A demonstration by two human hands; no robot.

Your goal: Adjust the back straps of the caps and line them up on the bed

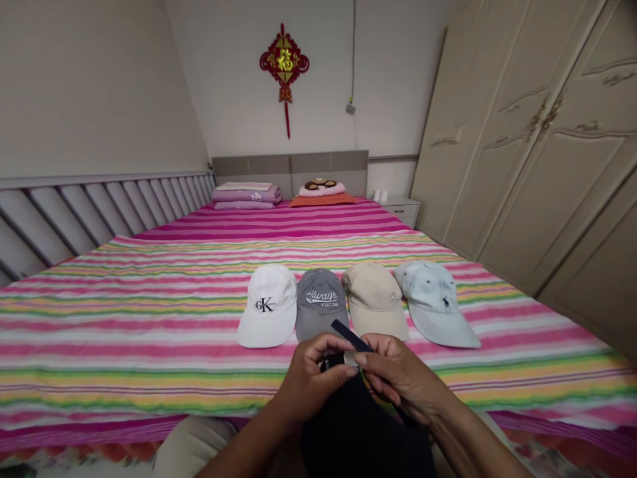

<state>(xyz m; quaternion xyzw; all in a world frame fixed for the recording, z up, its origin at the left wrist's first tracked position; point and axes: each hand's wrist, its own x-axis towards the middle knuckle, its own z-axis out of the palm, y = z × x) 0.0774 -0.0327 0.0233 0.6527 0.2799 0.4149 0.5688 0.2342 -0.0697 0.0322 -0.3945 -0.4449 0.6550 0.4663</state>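
Note:
Both my hands hold a dark navy cap (pixel 358 425) low in front of me. My left hand (pixel 311 378) pinches the cap's back near its small metal buckle (pixel 350 358). My right hand (pixel 401 375) grips the dark adjuster strap (pixel 348 334), whose end sticks up to the left. Beyond my hands a row of caps lies on the striped bed (pixel 149 312): a white cap (pixel 269 305) with a black logo, a grey cap (pixel 319 304) with white lettering, a beige cap (pixel 374 300) and a pale blue cap (pixel 434 300).
Folded purple bedding (pixel 246 196) and a pillow with an orange cushion (pixel 322 194) lie at the headboard. A tall cream wardrobe (pixel 537 153) stands along the right. A padded grey panel (pixel 74 212) lines the left wall. A red knot ornament (pixel 284 66) hangs on the far wall.

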